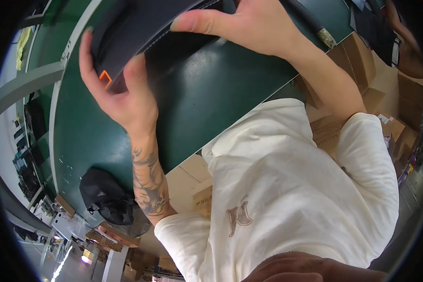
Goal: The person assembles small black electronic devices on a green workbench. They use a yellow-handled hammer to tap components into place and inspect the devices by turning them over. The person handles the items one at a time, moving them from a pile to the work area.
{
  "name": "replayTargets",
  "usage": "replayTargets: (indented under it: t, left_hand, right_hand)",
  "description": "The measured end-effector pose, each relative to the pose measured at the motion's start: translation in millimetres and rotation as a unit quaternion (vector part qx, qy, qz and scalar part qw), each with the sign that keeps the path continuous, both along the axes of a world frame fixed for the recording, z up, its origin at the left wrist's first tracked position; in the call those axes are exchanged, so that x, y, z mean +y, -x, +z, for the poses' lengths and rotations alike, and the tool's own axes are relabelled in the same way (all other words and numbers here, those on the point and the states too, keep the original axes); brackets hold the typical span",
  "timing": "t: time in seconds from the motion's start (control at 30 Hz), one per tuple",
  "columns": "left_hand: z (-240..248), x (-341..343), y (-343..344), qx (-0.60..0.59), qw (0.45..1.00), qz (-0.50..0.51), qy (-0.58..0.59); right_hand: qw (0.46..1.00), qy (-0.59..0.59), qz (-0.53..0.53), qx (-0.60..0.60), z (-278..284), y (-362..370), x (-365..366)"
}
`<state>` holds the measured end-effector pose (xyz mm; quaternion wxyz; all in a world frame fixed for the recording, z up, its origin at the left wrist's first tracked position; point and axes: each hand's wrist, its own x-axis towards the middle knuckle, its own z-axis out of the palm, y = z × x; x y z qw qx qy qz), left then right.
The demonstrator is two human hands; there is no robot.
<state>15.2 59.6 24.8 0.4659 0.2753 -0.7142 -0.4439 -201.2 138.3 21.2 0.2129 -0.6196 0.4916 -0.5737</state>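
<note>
A black bag-like item (141,23) with a stitched or zippered edge is raised over the green table (207,94), partly cut off by the top of the view. My left hand (127,101) grips its near left corner, thumb on one side and fingers on the other. An orange tab (106,79) sticks out at that corner, beside my left fingers. My right hand (254,26) holds the item farther right, its thumb pressed along the edge. The other right fingers are mostly hidden or out of view.
A black cap (105,195) lies on the table's left part. A dark roll (310,19) rests at the table's far right. Cardboard boxes (362,61) stand on the floor to the right, near another person's arm (411,61). A grey metal frame (28,87) runs along the left.
</note>
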Motion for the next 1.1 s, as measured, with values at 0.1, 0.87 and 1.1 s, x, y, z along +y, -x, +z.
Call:
replayTargets:
  t: [0.1, 0.87, 1.1]
  left_hand:
    - [3.4, -1.8, -0.5, -0.012, 1.000, 0.008, -0.012]
    - [9.9, -6.9, -16.6, 0.080, 0.983, -0.020, -0.166]
    - [30.5, -19.2, -24.9, -0.055, 0.978, 0.019, -0.203]
  right_hand:
    - [0.999, -0.005, 0.040, 0.031, 5.2, 12.9, -3.7]
    - [0.987, -0.068, 0.083, -0.120, 1.4, -9.9, 11.7]
    - [0.980, -0.192, 0.047, -0.002, 14.2, -1.9, 2.3]
